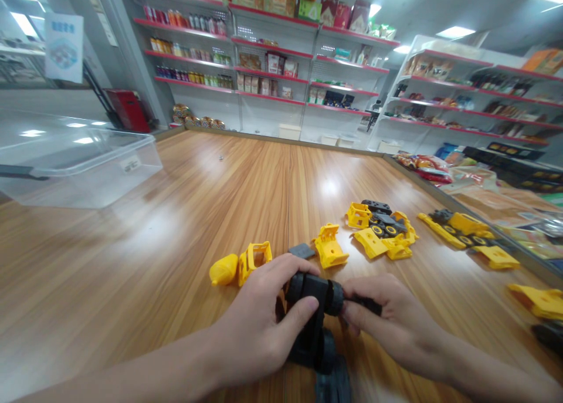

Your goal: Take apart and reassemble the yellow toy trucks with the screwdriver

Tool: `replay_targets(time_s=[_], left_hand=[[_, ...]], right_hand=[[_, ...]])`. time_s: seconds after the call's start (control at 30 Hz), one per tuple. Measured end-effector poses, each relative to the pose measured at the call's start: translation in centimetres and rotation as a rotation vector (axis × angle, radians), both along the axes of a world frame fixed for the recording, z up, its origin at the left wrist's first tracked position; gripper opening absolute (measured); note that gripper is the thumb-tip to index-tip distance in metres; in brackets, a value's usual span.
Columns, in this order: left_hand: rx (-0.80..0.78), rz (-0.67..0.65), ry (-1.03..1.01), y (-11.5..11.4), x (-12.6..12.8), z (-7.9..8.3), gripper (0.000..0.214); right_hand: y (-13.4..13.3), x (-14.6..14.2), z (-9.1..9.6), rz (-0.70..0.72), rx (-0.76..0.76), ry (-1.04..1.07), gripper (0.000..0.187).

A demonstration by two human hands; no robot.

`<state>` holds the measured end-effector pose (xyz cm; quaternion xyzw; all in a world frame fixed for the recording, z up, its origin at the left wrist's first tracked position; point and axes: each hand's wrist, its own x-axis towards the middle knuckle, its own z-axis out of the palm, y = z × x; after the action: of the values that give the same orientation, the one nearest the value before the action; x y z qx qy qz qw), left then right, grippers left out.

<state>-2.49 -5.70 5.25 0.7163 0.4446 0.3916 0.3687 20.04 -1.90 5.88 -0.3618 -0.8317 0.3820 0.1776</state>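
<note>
My left hand point(259, 321) and my right hand point(391, 318) both grip a black plastic toy chassis with wheels point(314, 309) just above the wooden table point(153, 262). The left fingers wrap over its left end, and the right fingers pinch its right end. Just beyond the hands lie a yellow rounded piece point(223, 270), a yellow cage-like piece point(255, 259), a small grey flat piece point(301, 250) and a yellow bracket piece point(329, 247).
Heaps of yellow and black toy parts lie at the right point(382, 230), point(468, 230), with another yellow part point(539, 300) at the right edge. A clear plastic bin point(74, 156) stands at the far left. Store shelves point(272, 68) line the back.
</note>
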Motion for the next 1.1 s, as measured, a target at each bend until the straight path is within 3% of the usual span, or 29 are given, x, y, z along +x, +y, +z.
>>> replay_targets(time_s=[0.13,0.27,0.37,0.43,0.53,0.63,0.8,0.93,1.1], left_hand=[[-0.123,0.084,-0.204,0.1,-0.2,0.0,0.023],[-0.267,0.253,-0.46,0.6,-0.5,1.2,0.028],[-0.288,0.307,-0.543,1.0,-0.5,1.3,0.03],[-0.279,0.304,-0.55,1.1,-0.3,0.8,0.03],[-0.251,0.262,-0.502,1.1,0.0,-0.2,0.032],[-0.23,0.21,-0.462,1.1,0.2,-0.8,0.035],[-0.271,0.121,-0.534,0.9,0.2,-0.5,0.035],[-0.399,-0.049,-0.6,0.7,0.4,-0.2,0.044],[-0.598,-0.236,-0.797,0.3,0.6,0.2,0.064]], right_hand=[[0.3,-0.2,0.2,-0.076,-0.014,0.044,0.029],[0.7,0.0,-0.1,-0.173,0.145,0.058,0.022],[0.6,0.2,-0.2,-0.146,0.182,0.087,0.016],[0.4,0.2,-0.2,-0.08,0.087,0.132,0.02],[0.1,0.0,-0.2,0.009,-0.121,0.209,0.031],[0.1,-0.4,-0.1,-0.012,-0.178,0.22,0.03],[0.7,-0.5,-0.3,-0.137,0.025,0.118,0.014],[1.1,-0.3,-0.6,-0.218,0.17,0.142,0.012],[1.1,-0.1,-0.7,-0.21,0.3,0.19,0.019]])
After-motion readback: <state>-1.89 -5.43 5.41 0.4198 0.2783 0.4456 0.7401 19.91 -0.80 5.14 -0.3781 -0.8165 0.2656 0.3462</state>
